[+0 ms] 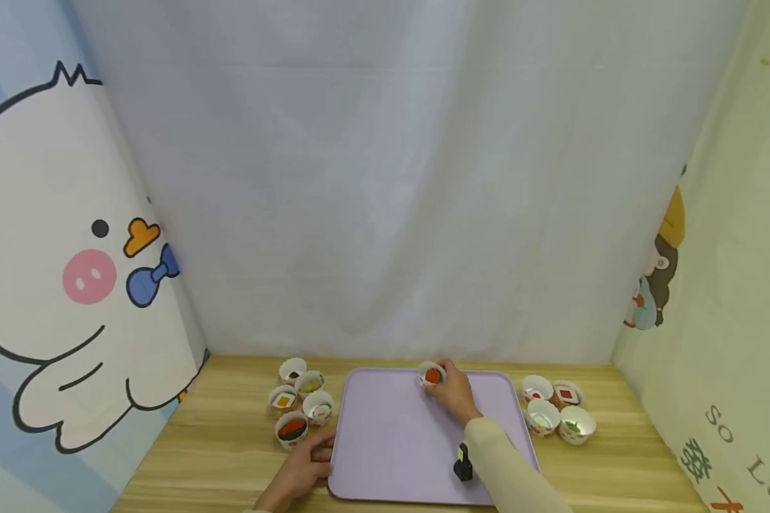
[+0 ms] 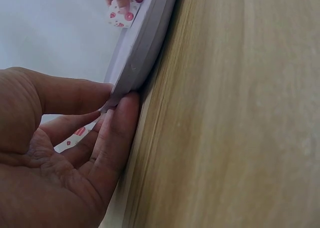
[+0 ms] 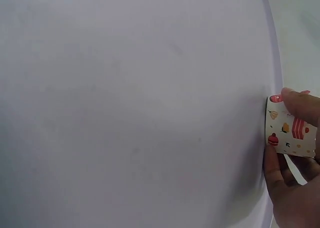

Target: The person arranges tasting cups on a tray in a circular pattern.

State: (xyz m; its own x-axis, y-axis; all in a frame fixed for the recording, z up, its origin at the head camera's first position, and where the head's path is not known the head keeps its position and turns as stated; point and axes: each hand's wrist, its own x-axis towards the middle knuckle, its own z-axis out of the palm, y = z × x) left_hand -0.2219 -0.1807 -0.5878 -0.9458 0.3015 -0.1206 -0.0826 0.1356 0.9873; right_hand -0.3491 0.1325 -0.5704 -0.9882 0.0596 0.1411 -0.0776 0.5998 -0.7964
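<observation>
A paper cup (image 1: 428, 373) with something orange-red inside is held by my right hand (image 1: 454, 395) at the far edge of the purple tray (image 1: 391, 442). In the right wrist view the thumb and fingers pinch the patterned cup (image 3: 290, 128), whose base is at the tray's rim (image 3: 274, 52). My left hand (image 1: 300, 467) is at the tray's near left side. The left wrist view shows its thumb and fingers (image 2: 125, 112) pinching the tray's rim (image 2: 145, 52).
Several patterned cups with small contents stand left of the tray, the nearest cup (image 1: 291, 429) close to my left hand. Several more, one cup (image 1: 576, 425) with green bits, stand to its right. A grey curtain (image 1: 391, 178) hangs behind the wooden table (image 1: 205, 427).
</observation>
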